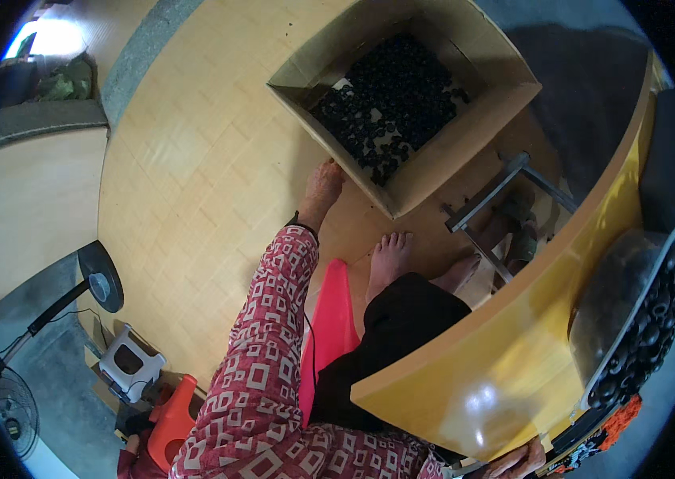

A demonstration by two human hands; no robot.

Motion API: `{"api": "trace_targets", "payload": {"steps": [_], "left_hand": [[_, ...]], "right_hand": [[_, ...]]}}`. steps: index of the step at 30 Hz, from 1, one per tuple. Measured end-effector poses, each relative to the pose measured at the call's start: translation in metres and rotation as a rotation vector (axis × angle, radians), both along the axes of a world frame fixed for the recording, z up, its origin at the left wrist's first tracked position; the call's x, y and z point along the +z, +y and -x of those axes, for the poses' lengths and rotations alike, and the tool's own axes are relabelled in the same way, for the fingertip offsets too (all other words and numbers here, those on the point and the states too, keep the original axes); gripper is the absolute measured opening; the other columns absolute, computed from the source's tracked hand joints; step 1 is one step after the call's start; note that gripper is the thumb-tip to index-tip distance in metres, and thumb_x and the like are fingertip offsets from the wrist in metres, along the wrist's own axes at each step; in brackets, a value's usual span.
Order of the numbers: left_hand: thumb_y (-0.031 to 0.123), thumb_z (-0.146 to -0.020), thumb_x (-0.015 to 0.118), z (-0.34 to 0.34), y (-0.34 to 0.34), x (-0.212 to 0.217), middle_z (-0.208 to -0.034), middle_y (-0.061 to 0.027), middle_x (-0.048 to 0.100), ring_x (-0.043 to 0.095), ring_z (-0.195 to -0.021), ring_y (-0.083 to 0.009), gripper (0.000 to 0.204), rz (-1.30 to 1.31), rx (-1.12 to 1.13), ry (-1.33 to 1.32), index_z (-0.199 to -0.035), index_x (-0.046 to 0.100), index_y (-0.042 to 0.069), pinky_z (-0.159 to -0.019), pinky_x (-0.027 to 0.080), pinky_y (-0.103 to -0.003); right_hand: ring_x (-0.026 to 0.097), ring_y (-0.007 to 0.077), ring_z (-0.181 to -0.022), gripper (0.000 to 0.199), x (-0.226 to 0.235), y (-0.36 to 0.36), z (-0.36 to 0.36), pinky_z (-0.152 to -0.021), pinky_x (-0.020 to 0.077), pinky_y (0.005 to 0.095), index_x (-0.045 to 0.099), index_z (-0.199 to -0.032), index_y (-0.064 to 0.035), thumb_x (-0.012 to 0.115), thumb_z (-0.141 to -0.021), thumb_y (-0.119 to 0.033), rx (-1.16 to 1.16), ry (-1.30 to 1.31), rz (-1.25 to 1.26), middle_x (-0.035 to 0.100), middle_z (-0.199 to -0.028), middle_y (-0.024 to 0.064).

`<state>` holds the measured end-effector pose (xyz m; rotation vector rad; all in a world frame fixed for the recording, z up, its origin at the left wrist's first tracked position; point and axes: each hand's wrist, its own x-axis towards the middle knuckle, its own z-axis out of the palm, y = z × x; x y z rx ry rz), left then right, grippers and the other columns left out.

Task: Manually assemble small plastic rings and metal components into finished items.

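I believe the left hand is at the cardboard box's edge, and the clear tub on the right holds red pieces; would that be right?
Not quite: the head view shows black pieces in the clear tub, not red. The left hand is at the edge of the cardboard box.

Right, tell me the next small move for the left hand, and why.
Probably draw the cardboard box slightly closer with the left hand: that hand is at the box's outer left wall, well out from the body, and loose black pieces lie inside. Whether it grips the box is unclear.
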<state>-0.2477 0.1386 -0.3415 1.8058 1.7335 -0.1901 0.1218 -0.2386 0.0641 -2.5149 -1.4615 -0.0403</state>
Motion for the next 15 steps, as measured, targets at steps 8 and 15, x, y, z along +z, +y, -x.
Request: {"api": "trace_targets", "payload": {"steps": [8,15], "left_hand": [[0.002,-0.087,0.056,0.004,-0.006,-0.013,-0.116,-0.0159,0.065,0.065,-0.103,-0.0364,0.03,-0.117,-0.146,-0.024,-0.113,0.067,0.013,-0.084,0.056,-0.045],[0.005,-0.089,0.051,0.003,0.0,-0.008,-0.114,-0.017,0.066,0.066,-0.101,-0.0366,0.03,-0.065,-0.231,0.001,-0.112,0.067,0.013,-0.081,0.057,-0.045]], "right_hand": [[0.058,0.0313,-0.089,0.049,0.017,0.042,0.04,-0.078,0.0499,0.0432,0.062,-0.113,0.004,0.044,-0.102,-0.041,-0.064,-0.106,-0.025,0.061,-0.104,0.0194],[0.058,0.0303,-0.086,0.047,0.017,0.06,0.049,-0.077,0.05,0.0438,0.063,-0.109,0.0058,0.043,-0.103,-0.037,-0.099,-0.136,-0.04,0.061,-0.1,0.0181]]}}
